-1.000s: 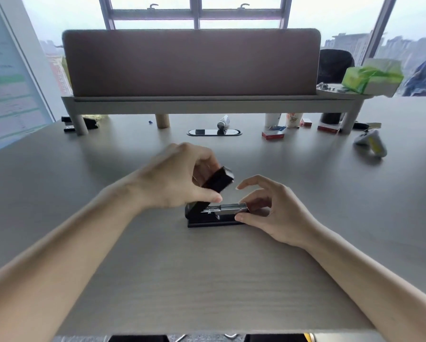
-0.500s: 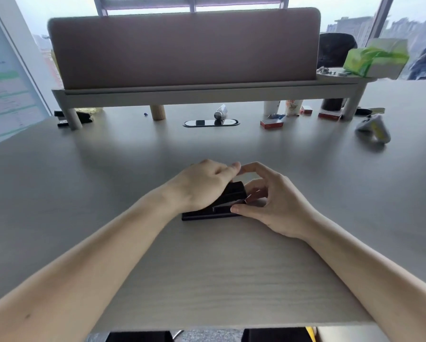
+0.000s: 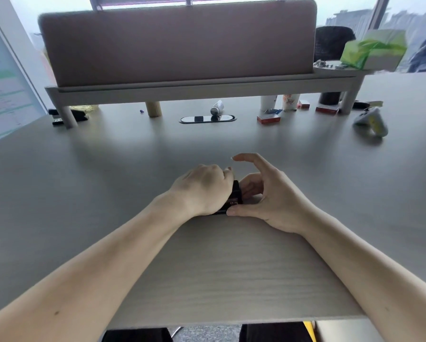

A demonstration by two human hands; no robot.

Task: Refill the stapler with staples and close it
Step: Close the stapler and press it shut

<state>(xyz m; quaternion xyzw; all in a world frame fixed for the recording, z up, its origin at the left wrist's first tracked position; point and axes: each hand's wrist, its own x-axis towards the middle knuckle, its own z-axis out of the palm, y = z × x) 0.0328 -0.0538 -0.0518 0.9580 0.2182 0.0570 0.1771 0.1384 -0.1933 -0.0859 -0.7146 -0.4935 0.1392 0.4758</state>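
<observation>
A black stapler (image 3: 235, 197) lies on the wooden desk (image 3: 222, 267) in front of me, mostly hidden under my hands. My left hand (image 3: 203, 190) rests on top of it, fingers curled over its lid, which lies flat on the base. My right hand (image 3: 271, 196) holds the stapler's right end, thumb against the base at the desk and fingers behind it, with the index finger lifted clear. No staples show.
At the back stands a padded divider on a raised shelf (image 3: 182, 87). Under and near it lie small red boxes (image 3: 268, 118), a tube (image 3: 217, 107), cups (image 3: 291, 102), a cable slot (image 3: 207, 118) and a white-yellow controller (image 3: 371, 120). A green tissue pack (image 3: 372, 49) sits on the shelf.
My left hand has pushed the stapler's raised lid down flat onto the base. My right hand stayed at the right end, and its index finger has lifted.
</observation>
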